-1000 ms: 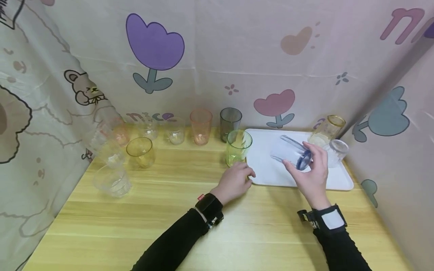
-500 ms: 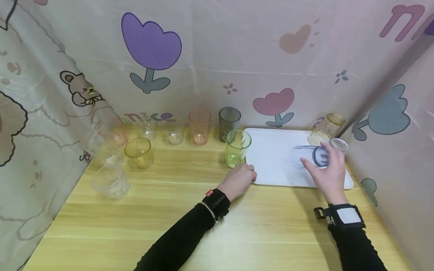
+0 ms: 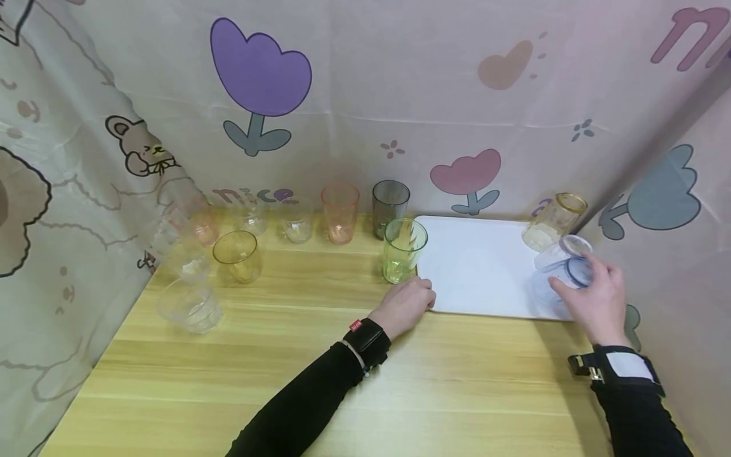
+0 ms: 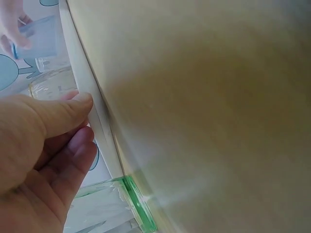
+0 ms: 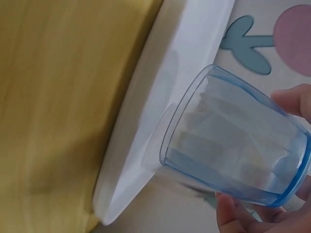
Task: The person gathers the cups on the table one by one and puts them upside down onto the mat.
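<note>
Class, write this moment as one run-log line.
right hand: holds tilted blue cup over white tray | left hand: touches tray edge | green cup: beside tray

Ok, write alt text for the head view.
A person's right hand holds a blue cup tilted over the right end of a white tray, while the left hand rests at the tray's left edge beside a green cup. More cups line the wooden table.
</note>
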`<state>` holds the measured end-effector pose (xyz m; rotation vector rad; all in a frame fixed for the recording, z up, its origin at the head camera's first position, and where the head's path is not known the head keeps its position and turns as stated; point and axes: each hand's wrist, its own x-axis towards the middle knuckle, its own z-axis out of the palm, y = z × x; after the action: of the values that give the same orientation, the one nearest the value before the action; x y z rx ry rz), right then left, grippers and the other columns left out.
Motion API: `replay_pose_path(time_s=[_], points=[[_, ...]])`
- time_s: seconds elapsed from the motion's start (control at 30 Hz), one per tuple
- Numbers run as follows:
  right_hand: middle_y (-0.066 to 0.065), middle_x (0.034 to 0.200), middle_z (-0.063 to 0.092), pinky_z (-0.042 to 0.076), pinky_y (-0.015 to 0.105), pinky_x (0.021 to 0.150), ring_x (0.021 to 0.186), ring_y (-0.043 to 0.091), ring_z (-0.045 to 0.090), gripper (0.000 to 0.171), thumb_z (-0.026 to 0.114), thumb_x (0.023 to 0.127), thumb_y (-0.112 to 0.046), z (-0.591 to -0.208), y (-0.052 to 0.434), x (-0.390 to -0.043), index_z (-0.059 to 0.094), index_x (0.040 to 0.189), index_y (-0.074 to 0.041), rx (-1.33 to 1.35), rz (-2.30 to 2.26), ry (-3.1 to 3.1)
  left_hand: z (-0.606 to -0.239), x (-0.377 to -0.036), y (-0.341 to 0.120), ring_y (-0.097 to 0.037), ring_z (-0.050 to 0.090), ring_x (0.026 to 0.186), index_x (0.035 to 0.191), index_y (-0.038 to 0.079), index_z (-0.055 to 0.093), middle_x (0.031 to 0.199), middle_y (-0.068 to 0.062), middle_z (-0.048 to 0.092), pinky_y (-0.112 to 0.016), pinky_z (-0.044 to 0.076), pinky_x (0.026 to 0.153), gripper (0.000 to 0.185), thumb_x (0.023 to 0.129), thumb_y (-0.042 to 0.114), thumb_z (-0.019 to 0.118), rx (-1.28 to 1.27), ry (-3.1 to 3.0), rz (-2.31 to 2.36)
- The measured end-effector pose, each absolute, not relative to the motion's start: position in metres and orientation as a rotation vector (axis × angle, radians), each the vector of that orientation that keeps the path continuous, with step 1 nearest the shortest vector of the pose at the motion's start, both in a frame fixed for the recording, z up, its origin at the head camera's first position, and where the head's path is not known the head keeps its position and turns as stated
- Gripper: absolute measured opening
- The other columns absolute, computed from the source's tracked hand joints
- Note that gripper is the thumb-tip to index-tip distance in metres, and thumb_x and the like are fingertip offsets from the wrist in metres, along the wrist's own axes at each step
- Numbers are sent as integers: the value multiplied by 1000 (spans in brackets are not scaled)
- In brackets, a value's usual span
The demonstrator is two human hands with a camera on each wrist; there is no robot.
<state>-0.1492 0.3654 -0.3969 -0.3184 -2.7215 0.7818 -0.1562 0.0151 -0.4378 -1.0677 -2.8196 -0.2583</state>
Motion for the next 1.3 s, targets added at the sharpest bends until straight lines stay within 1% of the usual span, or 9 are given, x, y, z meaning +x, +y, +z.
replay_pose_path(time_s=[0.23,0.4,0.47,0.63,1.0,1.3], points=[[42,148,28,35,72,95,129,58,34,87,74,92,-31,-403,386,-149,30,161,0,-368,761,-2770,-437,-155,16,-11,61,93,98,20,81,96,8,66,-18,53,79,20,91,3,71,-1067,-2833,-279],[43,148,28,37,72,89,129,58,34,86,75,92,-32,-408,396,-147,33,159,1,-381,763,-2782,-436,-155,17,-11,62,93,99,20,81,97,8,67,-18,53,79,22,91,2,72,-1072,-2839,-272],[43,148,28,37,72,89,128,59,35,85,75,92,-33,-410,400,-146,34,158,1,-387,764,-2785,-436,-155,17,-11,62,93,99,20,81,97,8,67,-18,53,80,22,91,2,72,-1071,-2841,-274],[44,149,27,35,74,93,129,61,34,85,74,93,-34,-416,406,-145,33,159,1,-410,764,-2793,-436,-154,17,-11,62,94,99,20,81,97,7,67,-19,54,81,23,91,1,72,-1065,-2846,-281],[43,151,25,33,77,95,130,64,34,85,71,95,-36,-418,408,-146,30,160,0,-435,754,-2804,-435,-155,18,-11,63,96,101,21,81,99,7,68,-19,54,83,25,90,0,72,-1049,-2863,-296],[46,152,22,30,79,103,133,67,31,94,71,95,-43,-413,406,-146,23,161,3,-404,770,-2789,-435,-154,15,-11,63,96,99,20,82,98,7,68,-19,54,83,26,89,-2,73,-1043,-2858,-334]])
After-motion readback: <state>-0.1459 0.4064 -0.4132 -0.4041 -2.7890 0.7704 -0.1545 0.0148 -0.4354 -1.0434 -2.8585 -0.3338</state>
